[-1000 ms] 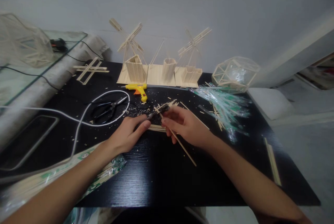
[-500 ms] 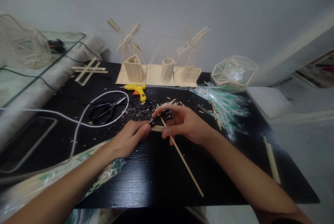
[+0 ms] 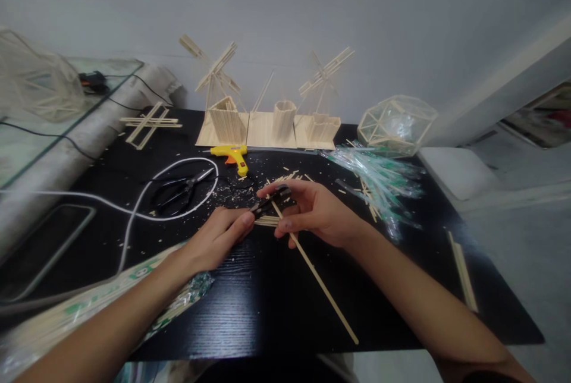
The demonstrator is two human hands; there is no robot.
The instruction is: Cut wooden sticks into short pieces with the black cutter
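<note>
In the head view, my right hand (image 3: 312,210) pinches a long thin wooden stick (image 3: 323,282), which slants down towards the table's front edge. The fingers of my left hand (image 3: 223,234) are closed on a small dark tool (image 3: 262,207) whose exact kind I cannot make out. This tool reaches across to my right fingers and meets the stick's upper end. Below and between the hands lies a little row of short cut sticks (image 3: 267,221), partly hidden by my right hand. Behind it are scattered short stick pieces (image 3: 289,175).
A yellow glue gun (image 3: 229,154), black-handled pliers (image 3: 181,192) and a white cable (image 3: 102,197) lie beyond my left hand. Stick windmill models (image 3: 227,121) stand at the back. Plastic wrappers (image 3: 379,172) lie right; a bag of sticks (image 3: 98,294) is under my left forearm.
The stick's lower end has shifted slightly right and nearer the front edge. Both hands keep their grips, and the whole view has moved slightly.
</note>
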